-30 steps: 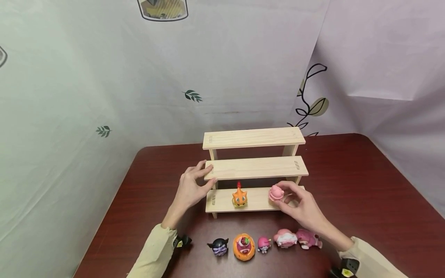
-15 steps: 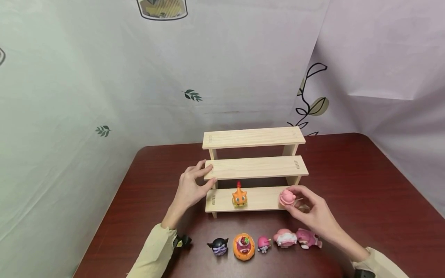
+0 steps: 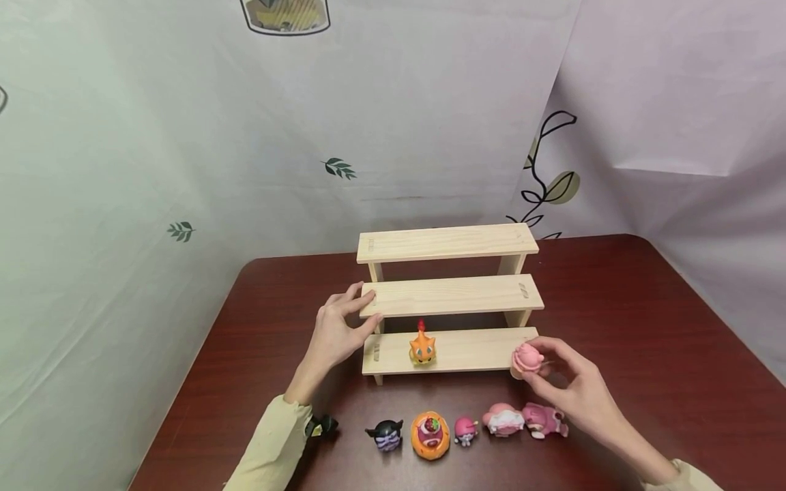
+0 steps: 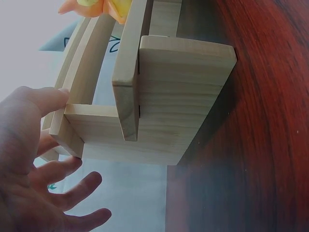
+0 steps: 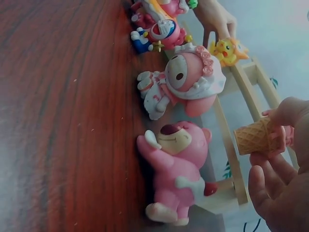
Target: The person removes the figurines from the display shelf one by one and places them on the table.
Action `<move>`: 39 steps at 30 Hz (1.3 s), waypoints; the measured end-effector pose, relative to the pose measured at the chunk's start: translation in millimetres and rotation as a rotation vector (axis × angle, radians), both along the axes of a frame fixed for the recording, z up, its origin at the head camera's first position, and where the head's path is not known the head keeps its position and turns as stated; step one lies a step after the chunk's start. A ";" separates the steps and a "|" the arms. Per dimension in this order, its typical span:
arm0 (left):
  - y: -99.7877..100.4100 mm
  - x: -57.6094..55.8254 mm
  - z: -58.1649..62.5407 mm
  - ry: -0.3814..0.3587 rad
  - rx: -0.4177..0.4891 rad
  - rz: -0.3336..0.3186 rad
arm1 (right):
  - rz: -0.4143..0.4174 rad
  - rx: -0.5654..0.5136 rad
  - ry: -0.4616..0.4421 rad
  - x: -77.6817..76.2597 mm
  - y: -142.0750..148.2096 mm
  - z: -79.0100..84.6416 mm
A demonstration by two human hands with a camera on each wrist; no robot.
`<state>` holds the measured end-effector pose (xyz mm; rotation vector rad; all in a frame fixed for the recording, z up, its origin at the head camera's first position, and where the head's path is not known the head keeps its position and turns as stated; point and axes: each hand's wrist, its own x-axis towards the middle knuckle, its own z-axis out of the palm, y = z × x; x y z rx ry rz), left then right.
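A three-step wooden display shelf [image 3: 454,297] stands on the table. My left hand [image 3: 334,335] grips the left end of its middle step, thumb at the front edge and fingertips on the board; the lower fingers spread free in the left wrist view. In my right hand [image 3: 577,389] is a toy ice cream cone with a pink top [image 3: 527,358], pinched between thumb and fingers. Its waffle cone [image 5: 253,136] shows in the right wrist view. The toy is at the front right corner of the lowest step; whether it touches the board I cannot tell. An orange cat-eared figurine [image 3: 422,348] sits on that step.
Before the shelf, a row of figurines lies on the dark red table [image 3: 276,307]: a black-and-purple one [image 3: 387,436], an orange ring-shaped one [image 3: 430,436], a small pink one [image 3: 465,431], a pink-and-white one [image 3: 503,420] and a pink bear [image 3: 544,421]. A pale cloth hangs behind.
My right hand has moved right and toward me with the ice cream cone, from above the lowest step to its right end. The left hand has kept its place on the shelf.
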<state>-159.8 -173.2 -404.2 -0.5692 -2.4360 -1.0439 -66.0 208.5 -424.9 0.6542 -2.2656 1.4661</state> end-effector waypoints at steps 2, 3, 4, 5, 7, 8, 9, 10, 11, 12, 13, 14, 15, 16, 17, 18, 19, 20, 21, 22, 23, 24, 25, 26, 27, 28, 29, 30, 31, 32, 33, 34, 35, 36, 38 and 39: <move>-0.3 -0.2 -0.2 -0.005 -0.002 0.001 | -0.013 -0.004 0.012 2.3 2.0 -1.5; -0.4 -0.3 -0.3 -0.007 -0.003 0.001 | -0.019 -0.004 0.016 3.3 2.9 -2.2; -0.6 -0.4 -0.6 -0.007 -0.005 0.002 | -0.023 -0.004 0.021 4.2 3.7 -3.0; -0.7 -0.4 -0.7 -0.007 -0.007 0.003 | -0.024 -0.013 0.023 5.3 4.4 -4.0; -0.7 -0.1 -0.7 -0.004 -0.008 0.003 | -0.024 -0.026 0.013 7.4 5.9 -5.8; -0.8 -0.2 -0.7 -0.002 -0.008 0.003 | -0.025 -0.023 0.009 8.1 6.8 -6.4; -0.8 -0.1 -0.5 -0.001 -0.008 0.002 | -0.024 -0.032 -0.002 9.2 7.4 -6.9; -0.7 0.0 -0.4 0.000 -0.009 0.001 | -0.029 -0.033 -0.006 10.2 8.1 -7.7; -0.7 0.0 -0.4 0.001 -0.009 0.000 | -0.033 -0.034 -0.011 11.2 8.7 -8.0; -0.7 -0.1 -0.4 0.000 -0.007 -0.001 | -0.041 -0.026 -0.017 12.1 9.4 -8.1; -0.8 -0.2 -0.4 0.003 -0.007 -0.002 | -0.047 -0.023 -0.019 12.9 10.1 -8.3; -0.8 -0.3 -0.5 0.007 -0.008 -0.003 | -0.051 -0.023 -0.021 13.8 10.7 -8.4; -0.6 -0.4 -0.6 0.012 -0.008 -0.004 | -0.056 -0.025 -0.026 14.8 11.4 -8.4; -0.5 -0.7 -1.0 0.020 -0.009 -0.006 | -0.062 -0.019 -0.016 15.6 12.1 -8.6; -0.5 -1.1 -1.4 0.026 -0.007 -0.008 | -0.063 -0.019 -0.009 16.3 13.0 -8.7; -0.4 -1.3 -1.6 0.032 -0.005 -0.010 | -0.067 -0.020 -0.011 17.1 13.8 -9.2; -0.4 -1.7 -2.0 0.044 -0.008 -0.010 | -0.071 -0.016 -0.010 17.9 14.8 -9.7; -0.5 -2.0 -2.5 0.051 -0.007 -0.011 | -0.077 -0.014 -0.010 18.9 15.7 -10.2; -0.6 -2.4 -2.9 0.055 -0.005 -0.013 | -0.085 -0.009 -0.011 19.7 16.7 -10.7; -0.7 -2.5 -3.2 0.058 -0.004 -0.014 | -0.092 -0.005 -0.013 20.7 17.5 -11.3; -0.8 -2.6 -3.3 0.056 -0.002 -0.015 | -0.098 -0.001 -0.021 21.7 18.5 -12.0; -1.0 -2.4 -3.2 0.053 -0.002 -0.016 | -0.107 0.004 -0.030 22.9 19.2 -12.7; -0.8 -2.4 -3.0 0.051 -0.003 -0.016 | -0.112 0.010 -0.031 23.9 20.0 -13.1; -0.8 -2.2 -2.9 0.041 0.001 -0.018 | -0.118 0.011 -0.032 24.9 20.7 -13.8; -0.6 -1.9 -2.4 0.035 0.000 -0.018 | -0.123 0.015 -0.028 25.9 21.2 -14.5; -0.5 -1.7 -2.0 0.029 -0.002 -0.018 | -0.128 0.016 -0.023 26.8 21.7 -15.0; -0.5 -1.4 -1.8 0.022 -0.003 -0.018 | -0.130 0.018 -0.018 27.8 22.2 -15.7; -0.4 -1.3 -1.6 0.019 -0.006 -0.017 | -0.132 0.017 -0.015 28.8 22.7 -16.3; -0.3 -1.2 -1.7 0.014 -0.008 -0.016 | -0.132 0.016 -0.013 29.7 23.3 -16.9; -0.3 -1.1 -1.7 0.009 -0.008 -0.016 | -0.136 0.017 -0.009 30.7 24.0 -17.7; -0.2 -0.9 -1.4 0.005 -0.009 -0.014 | -0.138 0.017 -0.007 31.6 24.7 -18.3; -0.4 -1.1 -1.7 0.002 -0.010 -0.010 | -0.141 0.017 -0.006 32.3 25.4 -18.9; -0.6 -1.3 -1.9 -0.001 -0.009 -0.008 | -0.145 0.015 -0.007 33.2 26.3 -19.7; -0.7 -1.4 -1.9 -0.004 -0.009 -0.007 | -0.152 0.014 -0.009 34.0 27.1 -20.2; -0.8 -1.5 -1.6 -0.008 -0.007 -0.006 | -0.161 0.016 -0.005 35.6 29.7 -21.5; -0.8 -1.8 -1.6 -0.007 -0.007 -0.005 | -0.170 0.016 -0.012 36.6 30.9 -22.1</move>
